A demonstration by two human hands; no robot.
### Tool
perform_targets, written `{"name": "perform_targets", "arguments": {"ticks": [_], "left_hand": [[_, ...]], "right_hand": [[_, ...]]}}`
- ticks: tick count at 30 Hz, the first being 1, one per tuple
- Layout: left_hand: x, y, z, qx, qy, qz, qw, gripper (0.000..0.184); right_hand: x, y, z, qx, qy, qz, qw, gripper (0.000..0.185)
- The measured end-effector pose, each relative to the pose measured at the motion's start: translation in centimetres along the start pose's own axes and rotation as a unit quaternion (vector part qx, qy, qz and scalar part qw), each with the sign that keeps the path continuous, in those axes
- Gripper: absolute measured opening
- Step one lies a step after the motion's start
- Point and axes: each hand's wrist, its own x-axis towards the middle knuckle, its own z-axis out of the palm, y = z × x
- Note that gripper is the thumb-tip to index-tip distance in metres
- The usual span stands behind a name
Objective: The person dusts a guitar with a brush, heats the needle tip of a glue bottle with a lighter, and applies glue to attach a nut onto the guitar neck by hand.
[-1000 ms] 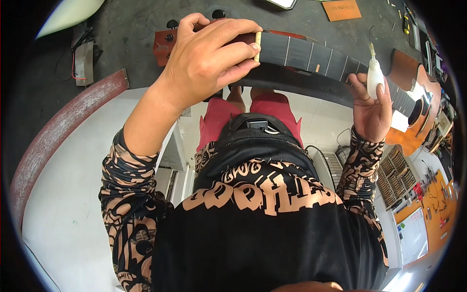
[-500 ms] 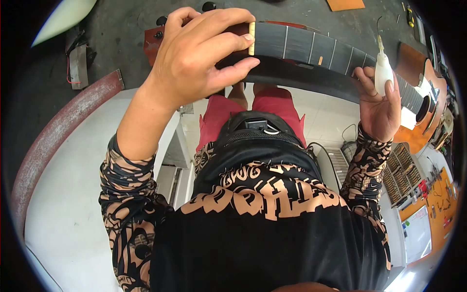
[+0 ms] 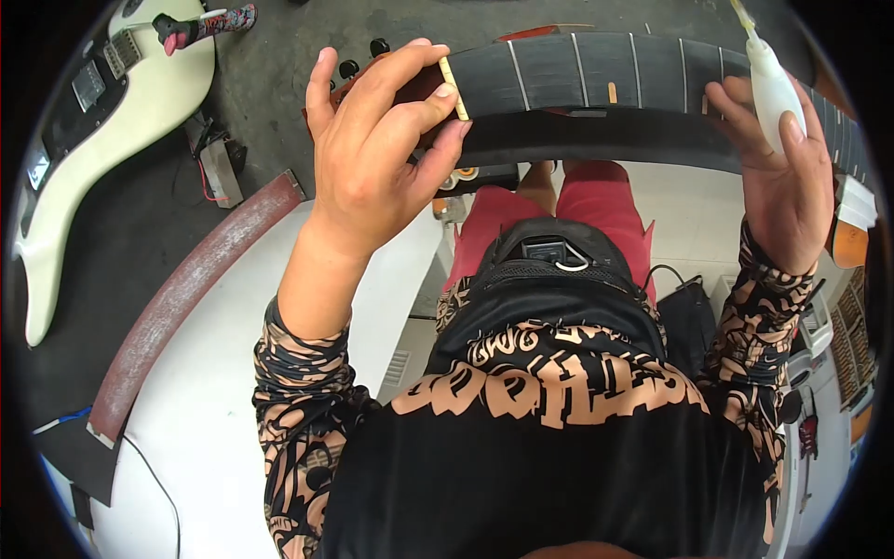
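Note:
A dark guitar neck (image 3: 549,76) with metal frets lies across the top of the view. At its headstock end sits a cream guitar nut (image 3: 454,86). My left hand (image 3: 372,154) is closed on the nut, fingertips along its upper part and thumb at its lower end. My right hand (image 3: 787,186) grips a white squeeze bottle (image 3: 775,88) with a thin nozzle, held upright over the neck farther right. One small tan inlay piece (image 3: 612,93) shows on the neck between frets. Part of the headstock is hidden behind my left hand.
A cream guitar body (image 3: 140,112) rests on the dark bench (image 3: 121,270) at the left, a patterned-handled tool (image 3: 219,26) by it. A curved reddish strip (image 3: 196,279) runs along the bench edge, near a grey metal block (image 3: 220,172).
The view has shifted, bringing the cream guitar body in at left and losing the brown guitar body at right. Both hands keep their holds on the nut and bottle.

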Motion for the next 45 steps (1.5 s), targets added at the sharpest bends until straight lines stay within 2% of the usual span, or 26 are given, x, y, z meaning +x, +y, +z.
{"name": "perform_targets", "arguments": {"ticks": [5, 17, 20, 24, 26, 32, 34, 38, 40, 42, 45], "left_hand": [[1.1, -0.5, -0.5, -0.02, -0.005, 0.01, 1.0, 0.027], [1.2, -1.4, -0.4, -0.077, -0.004, 0.034, 0.996, 0.025], [1.8, -0.9, 0.0, -0.104, 0.021, 0.046, 0.993, 0.025], [1.1, -0.8, 0.2, -0.111, 0.045, 0.005, 0.993, 0.027], [0.9, -1.1, 0.7, -0.118, 0.083, 0.035, 0.989, 0.027], [0.7, -0.8, 0.9, -0.158, 0.081, 0.015, 0.984, 0.026], [0.6, -0.9, 1.5, -0.205, 0.15, 0.039, 0.966, 0.025], [0.6, -0.9, 1.7, -0.18, 0.169, 0.056, 0.968, 0.022], [0.5, -1.1, 1.5, -0.17, 0.187, 0.066, 0.965, 0.021], [0.5, -1.0, 1.1, -0.15, 0.118, 0.043, 0.981, 0.02], [0.0, -1.3, 1.2, -0.133, 0.117, 0.032, 0.984, 0.019]], "right_hand": [[0.1, -0.4, 0.2, -0.055, -0.001, -0.01, 0.998, 0.057], [-0.2, -0.1, 0.3, -0.072, -0.004, 0.004, 0.997, 0.059], [0.0, 0.4, -0.4, -0.05, -0.022, -0.006, 0.998, 0.058], [0.1, 0.8, -0.8, -0.002, -0.058, -0.019, 0.998, 0.056], [0.2, 1.0, -1.2, 0.009, -0.078, -0.022, 0.997, 0.055], [0.4, 0.5, 0.1, 0.04, -0.106, -0.036, 0.993, 0.052], [0.3, 0.4, 0.3, 0.046, -0.066, -0.029, 0.996, 0.051], [0.3, 0.4, 0.0, 0.096, -0.096, -0.029, 0.99, 0.049], [0.3, 0.2, 0.6, 0.078, -0.086, -0.038, 0.992, 0.046], [0.1, 0.2, 0.7, 0.061, -0.077, -0.043, 0.994, 0.047], [-0.1, -0.2, 1.8, 0.018, -0.094, -0.063, 0.993, 0.046]]}}
